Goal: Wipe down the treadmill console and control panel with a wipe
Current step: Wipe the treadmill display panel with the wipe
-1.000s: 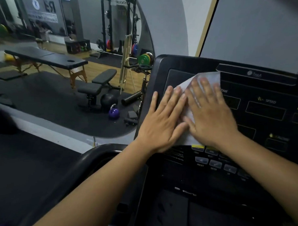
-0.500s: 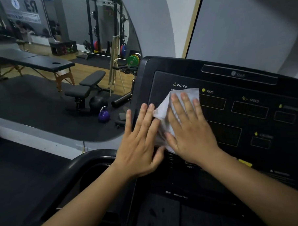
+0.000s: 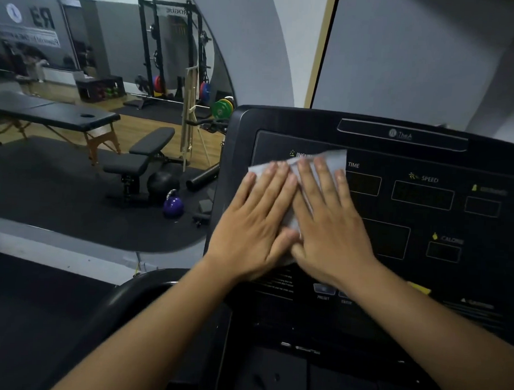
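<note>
Panel (image 3: 419, 225): flat, bare from right hand (image 3: 328, 227) toward 3 o'clock. Rim (image 3: 233, 152): at 9 o'clock of left hand (image 3: 254, 224). Handrail (image 3: 118, 302): 7 o'clock, seemingly lower.

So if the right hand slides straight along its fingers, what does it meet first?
Likely the raised upper frame of the black treadmill console, just beyond the pale grey wipe.

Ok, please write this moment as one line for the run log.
phase: wipe pressed on console | left hand: flat on wipe | right hand: flat on wipe | area: left part of console
</note>
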